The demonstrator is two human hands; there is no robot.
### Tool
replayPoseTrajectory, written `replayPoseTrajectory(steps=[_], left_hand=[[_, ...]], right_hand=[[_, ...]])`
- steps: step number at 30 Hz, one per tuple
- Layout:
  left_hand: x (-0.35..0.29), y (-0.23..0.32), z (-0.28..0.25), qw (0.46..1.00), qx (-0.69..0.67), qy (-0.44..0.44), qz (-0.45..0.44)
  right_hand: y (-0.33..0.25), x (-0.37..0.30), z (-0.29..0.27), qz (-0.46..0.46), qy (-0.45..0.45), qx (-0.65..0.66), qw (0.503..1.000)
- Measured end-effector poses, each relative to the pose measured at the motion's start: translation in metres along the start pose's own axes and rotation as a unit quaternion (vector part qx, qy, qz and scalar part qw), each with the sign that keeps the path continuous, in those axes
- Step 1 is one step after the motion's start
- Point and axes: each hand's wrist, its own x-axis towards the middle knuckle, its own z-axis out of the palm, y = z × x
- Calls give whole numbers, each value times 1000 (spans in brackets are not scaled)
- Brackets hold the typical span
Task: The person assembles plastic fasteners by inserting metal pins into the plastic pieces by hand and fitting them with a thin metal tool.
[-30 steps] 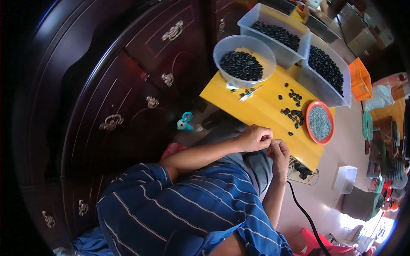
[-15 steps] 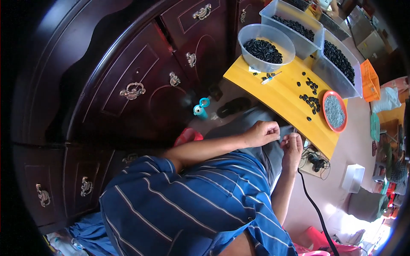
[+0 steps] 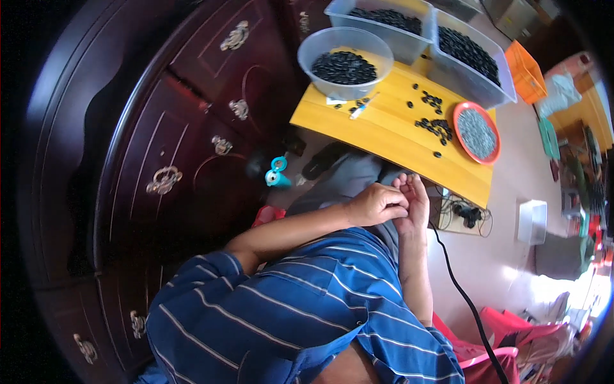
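Note:
My two hands meet above my lap, just off the near edge of the yellow table (image 3: 358, 131). My left hand (image 3: 376, 205) is closed in a pinch, its fingertips against the palm of my right hand. Whatever it may hold is too small to make out. My right hand (image 3: 414, 200) is turned palm up, its fingers stretched out and slightly bent; nothing clear shows in it. On the table nearby lie loose small black oval pieces (image 3: 436, 128). Beside them sits an orange-rimmed dish (image 3: 458, 133) full of small silvery metal parts (image 3: 476, 132).
A round clear bowl (image 3: 382, 67) and two clear bins (image 3: 409, 45) (image 3: 501, 96) hold many black pieces. A small white-and-blue tool (image 3: 359, 110) lies by the bowl. Dark drawers (image 3: 192, 147) stand at left. A black cable (image 3: 460, 288) runs down at right.
My hands have come together: the left pinch now rests at the right palm, and the right hand has opened and turned palm up. The whole view has shifted, moving the table leftward.

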Motion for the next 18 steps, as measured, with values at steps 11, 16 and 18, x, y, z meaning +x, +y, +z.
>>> replayPoseTrajectory(steps=[11, 16, 18], left_hand=[[28, 11, -7, 1000, 1, 5, 25], [49, 7, -16, 993, -72, 63, -65], [56, -8, -23, 980, -154, 78, -103]], right_hand=[[-13, 10, 31, -48, 17, 10, 999], [-29, 25, 51, -137, 44, -106, 984], [-36, 33, 52, -213, 44, -188, 958]])
